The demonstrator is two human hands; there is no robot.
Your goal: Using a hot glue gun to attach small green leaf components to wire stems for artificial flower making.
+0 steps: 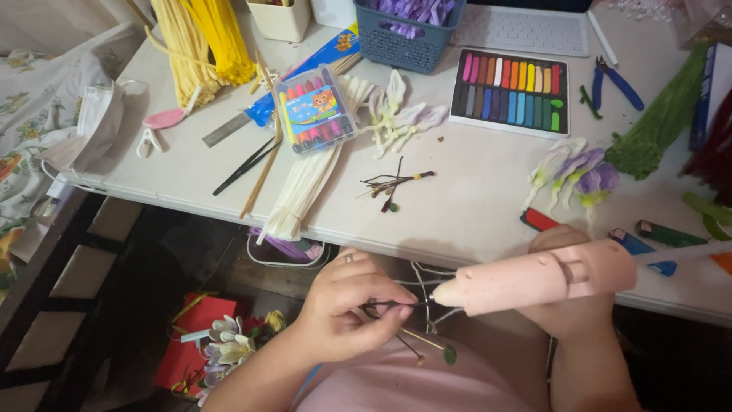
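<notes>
Pink glue gun (534, 278) was gripped in the right hand (568, 305) below the counter (457, 206) edge, its nozzle brought against thin dark stems (385, 307) pinched by the left hand's (347, 309) fingers (396, 301), apparently steadied for gluing.

Up on the tabletop (473, 206), a clear plastic marker case (315, 108) sits tilted, with a bright cartoon label in blue, yellow and orange across its lid. Just behind it, a flat blue package (324, 57) pokes out at a slant with yellow and red print. Over to the right, an open black tray of pastel sticks (509, 91) lies flat, rectangular, with two rows running pink through orange, blue and green.
</notes>
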